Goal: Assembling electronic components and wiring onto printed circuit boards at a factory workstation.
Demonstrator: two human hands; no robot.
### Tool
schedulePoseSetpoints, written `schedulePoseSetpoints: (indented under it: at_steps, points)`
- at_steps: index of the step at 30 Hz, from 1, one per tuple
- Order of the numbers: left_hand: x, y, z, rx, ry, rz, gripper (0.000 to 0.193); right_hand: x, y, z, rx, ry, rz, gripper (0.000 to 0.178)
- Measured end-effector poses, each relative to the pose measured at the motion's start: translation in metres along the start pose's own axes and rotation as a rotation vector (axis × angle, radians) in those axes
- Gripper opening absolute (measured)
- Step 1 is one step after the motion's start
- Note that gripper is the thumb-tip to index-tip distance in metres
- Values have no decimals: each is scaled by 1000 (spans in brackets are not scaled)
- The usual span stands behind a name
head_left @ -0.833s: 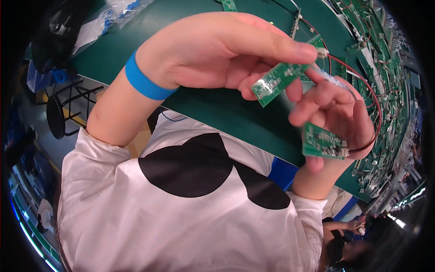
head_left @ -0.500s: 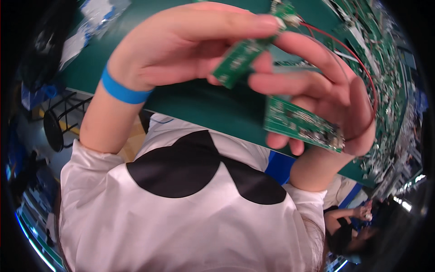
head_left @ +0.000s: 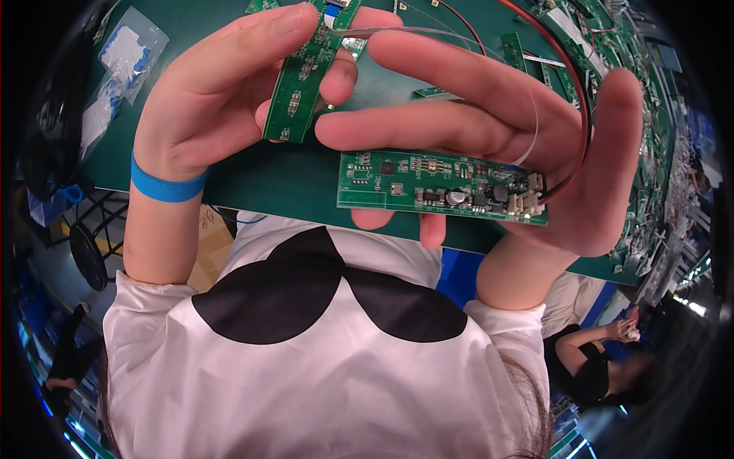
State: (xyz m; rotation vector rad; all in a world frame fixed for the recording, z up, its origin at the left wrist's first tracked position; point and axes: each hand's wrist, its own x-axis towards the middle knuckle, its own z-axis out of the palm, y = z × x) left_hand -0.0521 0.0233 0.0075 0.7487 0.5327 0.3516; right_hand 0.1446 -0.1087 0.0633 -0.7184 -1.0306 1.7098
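The green desk below is littered with loose boards. Your left hand pinches a narrow green circuit board; your right hand cradles the wider populated board with its red wire. That wire could snag and strain its connector.

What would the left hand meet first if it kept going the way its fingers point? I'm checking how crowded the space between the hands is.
Probably the right hand: the left hand, holding a narrow green board, points rightward at its fingers, which look almost touching, though depth is unclear.
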Motion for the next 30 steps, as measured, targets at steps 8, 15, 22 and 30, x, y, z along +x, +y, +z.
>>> schedulePoseSetpoints:
  at_steps: [8,15,22,30]
  points:
    - [-2,9,14,100,-412,-120,52,-11,-4,4,5,314,-23,102]
    - [-20,2,30,-17,-472,-184,40,-28,-1,-54,291,-85,-123,86]
    - [-16,2,40,18,-400,-203,33,-48,30,-48,243,214,-213,76]
    - [-10,-9,52,71,-433,-127,31,-33,49,-2,47,478,-62,80]
